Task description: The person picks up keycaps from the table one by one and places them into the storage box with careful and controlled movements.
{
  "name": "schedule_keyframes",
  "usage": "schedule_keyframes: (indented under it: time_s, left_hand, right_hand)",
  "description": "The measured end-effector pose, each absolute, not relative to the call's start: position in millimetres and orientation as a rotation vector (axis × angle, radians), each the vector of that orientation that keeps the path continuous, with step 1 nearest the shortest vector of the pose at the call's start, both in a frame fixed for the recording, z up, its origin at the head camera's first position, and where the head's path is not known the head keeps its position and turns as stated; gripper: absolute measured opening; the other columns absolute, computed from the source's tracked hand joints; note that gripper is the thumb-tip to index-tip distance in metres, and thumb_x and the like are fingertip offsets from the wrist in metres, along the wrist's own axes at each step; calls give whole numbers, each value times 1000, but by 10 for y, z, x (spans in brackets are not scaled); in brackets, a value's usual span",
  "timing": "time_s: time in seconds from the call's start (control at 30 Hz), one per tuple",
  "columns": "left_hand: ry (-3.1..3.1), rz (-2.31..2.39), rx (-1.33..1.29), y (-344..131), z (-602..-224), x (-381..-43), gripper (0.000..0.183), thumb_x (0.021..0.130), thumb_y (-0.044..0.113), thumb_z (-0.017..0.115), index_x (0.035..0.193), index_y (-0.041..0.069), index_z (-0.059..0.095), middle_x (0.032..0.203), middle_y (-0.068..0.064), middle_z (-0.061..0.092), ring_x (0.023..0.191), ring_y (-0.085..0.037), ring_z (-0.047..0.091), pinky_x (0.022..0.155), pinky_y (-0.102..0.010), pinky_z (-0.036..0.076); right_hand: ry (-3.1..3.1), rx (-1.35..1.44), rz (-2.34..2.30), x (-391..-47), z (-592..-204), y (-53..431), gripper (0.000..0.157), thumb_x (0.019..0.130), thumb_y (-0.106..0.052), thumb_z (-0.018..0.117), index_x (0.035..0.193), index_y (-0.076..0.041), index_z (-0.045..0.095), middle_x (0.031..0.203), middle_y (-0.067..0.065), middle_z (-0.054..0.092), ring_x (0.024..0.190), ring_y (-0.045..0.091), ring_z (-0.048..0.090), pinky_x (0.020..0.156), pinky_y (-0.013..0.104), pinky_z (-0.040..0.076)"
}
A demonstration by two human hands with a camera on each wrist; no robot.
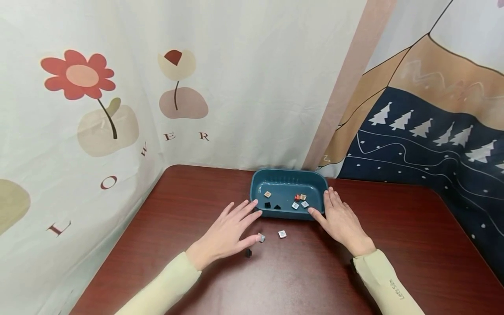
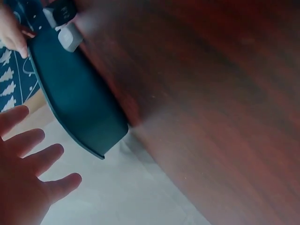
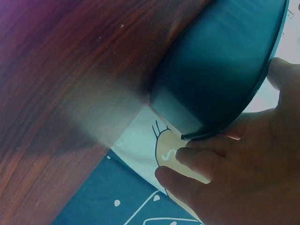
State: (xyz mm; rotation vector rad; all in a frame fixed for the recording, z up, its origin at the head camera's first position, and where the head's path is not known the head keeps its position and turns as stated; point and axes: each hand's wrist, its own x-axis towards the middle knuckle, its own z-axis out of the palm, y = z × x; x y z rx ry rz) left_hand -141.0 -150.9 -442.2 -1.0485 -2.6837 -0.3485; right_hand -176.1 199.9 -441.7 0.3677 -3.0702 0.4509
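Note:
A teal plastic bin (image 1: 289,215) stands near the table's far edge, with several small keycaps lying in it, among them a white keycap (image 1: 295,205) and a black keycap (image 1: 267,205). Spread fingers of my left hand (image 1: 226,232) reach toward the bin's left front corner; in the left wrist view they are apart from it. Under its thumb tip in the head view shows a grey keycap (image 1: 262,237). A black keycap (image 1: 249,252) and another white keycap (image 1: 282,234) lie on the table nearby. My right hand (image 1: 342,221) touches the bin's right end, thumb at the front rim, fingers extended along the side.
The reddish-brown wooden table (image 1: 307,271) carries the bin and loose keycaps. Behind it hangs a white curtain (image 1: 244,87) with printed flowers, close to the bin's back. A dark blue patterned cloth (image 1: 413,153) hangs at the right.

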Motion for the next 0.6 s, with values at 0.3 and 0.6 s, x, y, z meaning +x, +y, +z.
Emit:
schedule_keyframes:
  time_s: [0.3, 0.6]
  left_hand:
    - [-2630, -212, -1177, -1531, -4456, -1282, 66, 99, 61, 58, 151, 21, 56, 162, -4, 42, 147, -33, 42, 117, -58, 33]
    - [-2552, -123, -1346, -1546, -4518, -1231, 60, 97, 63, 61, 143, 24, 63, 153, -5, 53, 135, -27, 54, 109, -48, 45]
  right_hand:
    - [-3088, 348, 450, -1761, -4432, 2005, 98, 103, -66, 44, 156, 16, 27, 165, 33, 19, 151, 51, 22, 116, 67, 26]
    - [-3061, 366, 448, -1764, -4433, 1999, 96, 104, -63, 46, 155, 17, 28, 164, 34, 22, 151, 51, 24, 116, 67, 28]
